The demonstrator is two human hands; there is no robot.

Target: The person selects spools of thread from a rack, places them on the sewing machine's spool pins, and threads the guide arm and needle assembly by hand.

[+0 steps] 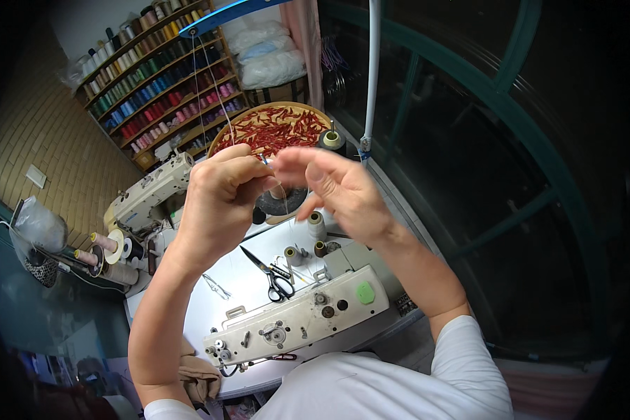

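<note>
Both hands are raised above the sewing table. My left hand (226, 191) has its fingers pinched together around thread; a small blue-and-silver item shows at its fingertips, too small to name. Close beside it, my right hand (341, 191) is blurred, its fingers spread, and whether thread lies between them cannot be told. Fine thread (286, 202) hangs below the fingertips. Other threads (218, 86) run down from the blue overhead arm (226, 17) to behind my left hand. Behind the hands, a thread cone stands on a dark round base (296, 206), partly hidden.
An industrial sewing machine (299, 320) lies nearest my body. Black-handled scissors (278, 286), tweezers (216, 286) and thread cones (316, 228) are on the white table (231, 268). Further off are another sewing machine (149, 194), a round tray of red chillies (323, 113) and a white pole (371, 68).
</note>
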